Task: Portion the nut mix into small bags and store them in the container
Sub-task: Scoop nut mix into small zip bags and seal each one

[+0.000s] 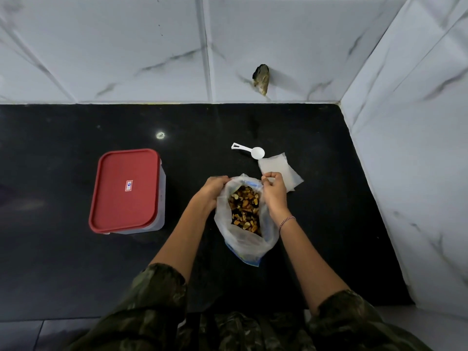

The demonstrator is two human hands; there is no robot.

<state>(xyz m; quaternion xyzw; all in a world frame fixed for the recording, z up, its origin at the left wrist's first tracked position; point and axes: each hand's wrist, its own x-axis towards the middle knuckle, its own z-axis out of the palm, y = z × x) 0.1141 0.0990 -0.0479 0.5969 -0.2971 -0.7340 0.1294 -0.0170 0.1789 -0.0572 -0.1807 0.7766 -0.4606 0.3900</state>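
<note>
I read this as home kitchen corner. Glossy black stone desk fills my view, butting into white marble-look wall tiles at 12 o'clock, second tiled wall at 3. Red-lidded food container at 9 o'clock, white measuring scoop at 1, open nut-mix bag at centre. Broken hole in tile at 1 o'clock.

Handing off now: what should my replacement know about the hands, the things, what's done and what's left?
Left hand and right hand each grip the rim of the big bag, holding it open; nut mix inside.
Scoop and small bags lie on the counter beyond the right hand, untouched.
Container stands left, red lid on.
Done: big bag opened. Left: scoop portions, fill small bags, store them.
</note>
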